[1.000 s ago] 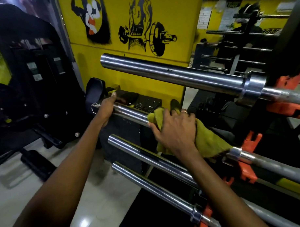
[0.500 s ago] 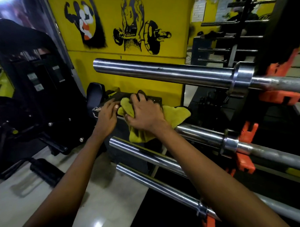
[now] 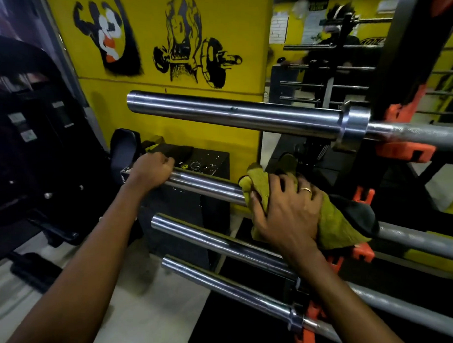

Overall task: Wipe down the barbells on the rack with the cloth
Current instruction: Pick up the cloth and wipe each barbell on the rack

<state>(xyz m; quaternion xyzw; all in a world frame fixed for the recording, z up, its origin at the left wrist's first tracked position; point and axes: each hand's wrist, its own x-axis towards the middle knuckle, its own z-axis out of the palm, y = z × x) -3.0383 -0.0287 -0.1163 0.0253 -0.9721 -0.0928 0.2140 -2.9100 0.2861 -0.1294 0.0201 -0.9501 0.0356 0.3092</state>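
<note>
While the left hand (image 3: 151,171) curls round the free end of the second barbell (image 3: 208,186) from the top and steadies it, the right hand (image 3: 286,213) grips the yellow-green cloth (image 3: 335,229) wrapped over the same bar, fingers bent across the bunched fabric. Half a second ago the cloth sat right against the left hand at the bar's tip. Now it is well apart from it, back at the inner end of the sleeve beside the orange rack hook (image 3: 363,194). That suggests a full stroke along this sleeve is done, and the bare steel between the hands shines. Above this bar lies the top barbell (image 3: 231,114). Below it run the third barbell (image 3: 209,238) and the lowest barbell (image 3: 224,287), none touched by the cloth, so wiping likely remains.
</note>
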